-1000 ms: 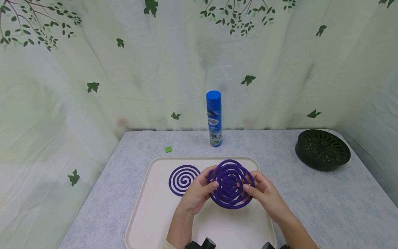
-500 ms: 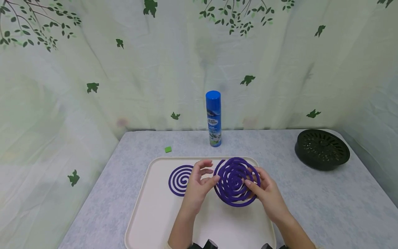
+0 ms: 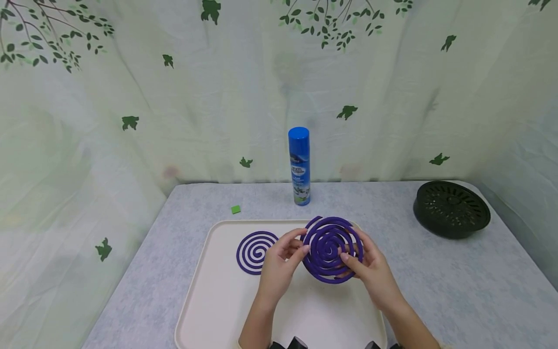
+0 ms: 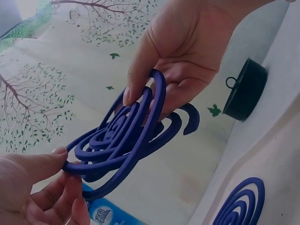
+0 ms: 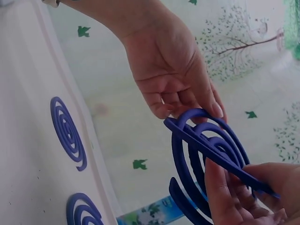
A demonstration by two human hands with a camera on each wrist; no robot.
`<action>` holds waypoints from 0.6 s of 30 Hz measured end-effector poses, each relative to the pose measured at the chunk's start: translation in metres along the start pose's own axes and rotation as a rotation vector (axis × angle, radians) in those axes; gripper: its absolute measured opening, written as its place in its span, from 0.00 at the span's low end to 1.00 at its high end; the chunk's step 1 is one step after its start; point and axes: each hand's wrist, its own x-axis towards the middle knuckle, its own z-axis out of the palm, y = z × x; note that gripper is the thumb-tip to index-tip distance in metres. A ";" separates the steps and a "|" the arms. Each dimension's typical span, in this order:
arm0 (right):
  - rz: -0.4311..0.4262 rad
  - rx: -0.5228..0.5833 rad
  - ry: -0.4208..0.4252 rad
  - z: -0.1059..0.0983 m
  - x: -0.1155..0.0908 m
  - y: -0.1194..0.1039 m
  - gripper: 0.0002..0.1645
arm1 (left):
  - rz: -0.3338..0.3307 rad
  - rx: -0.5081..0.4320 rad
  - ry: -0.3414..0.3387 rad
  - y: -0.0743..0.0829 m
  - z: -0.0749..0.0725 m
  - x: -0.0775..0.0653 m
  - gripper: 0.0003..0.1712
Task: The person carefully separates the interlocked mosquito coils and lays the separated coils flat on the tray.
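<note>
Two purple mosquito coils [image 3: 328, 248], nested and partly sprung apart, are held up above the cream tray [image 3: 218, 310]. My left hand [image 3: 279, 266] pinches their left edge between thumb and fingers. On the other side my right hand [image 3: 372, 274] grips them, thumb across the front and fingers behind. The left wrist view shows the held coils [image 4: 115, 136] edge-on, with a loose outer end sticking out. Flat on the tray lies another purple coil [image 3: 253, 254], partly behind my left hand. In the right wrist view a further coil [image 5: 84, 211] lies on the tray, cut by the frame.
Behind the tray stands a blue spray can [image 3: 299, 167]. A small green square [image 3: 236, 209] lies to its left on the grey tabletop [image 3: 471, 291]. A dark round box with a slotted lid [image 3: 451, 209] sits at the back right. A leaf-printed curtain [image 3: 244, 106] closes off the back.
The held coils have risen slightly and turned in my right hand. My left fingers opened off the left edge half a second ago and now pinch it again.
</note>
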 end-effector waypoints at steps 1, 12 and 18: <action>-0.001 0.002 -0.009 0.000 0.000 0.000 0.36 | 0.007 -0.006 0.000 0.000 0.000 0.000 0.16; -0.038 -0.046 -0.103 -0.007 0.002 -0.001 0.38 | 0.069 0.023 0.032 -0.006 0.000 0.001 0.15; -0.038 -0.099 -0.119 -0.009 0.001 -0.002 0.40 | 0.057 -0.035 0.028 -0.009 0.001 0.001 0.14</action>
